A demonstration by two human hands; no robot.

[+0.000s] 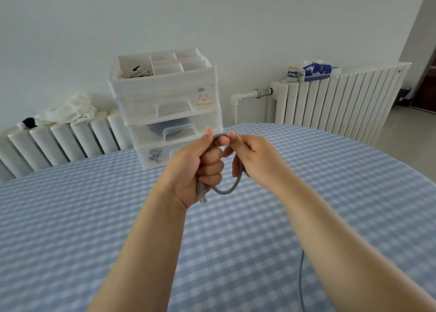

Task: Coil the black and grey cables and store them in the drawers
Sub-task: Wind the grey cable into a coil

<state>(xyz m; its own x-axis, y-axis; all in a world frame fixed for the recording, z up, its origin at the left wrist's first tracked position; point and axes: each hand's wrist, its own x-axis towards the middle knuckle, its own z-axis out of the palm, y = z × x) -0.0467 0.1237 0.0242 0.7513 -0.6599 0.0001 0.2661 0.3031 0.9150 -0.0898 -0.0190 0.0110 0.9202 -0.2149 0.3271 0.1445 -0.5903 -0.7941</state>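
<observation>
I hold a grey cable (232,187) above the table, bent into one small loop. My left hand (199,168) grips the loop in a fist, and the clear plug end hangs below that fist. My right hand (250,157) pinches the top of the loop beside my left thumb. The cable's free length trails down under my right forearm and off the near edge. A white plastic drawer unit (169,104) with three shut drawers stands at the far side of the table. Its open top tray holds a coiled cable. No loose black cable shows on the table.
The table wears a blue-and-white checked cloth (94,217). White radiators (337,104) line the wall behind. A white cloth (68,111) lies on the left radiator, and a tissue pack (316,71) on the right one.
</observation>
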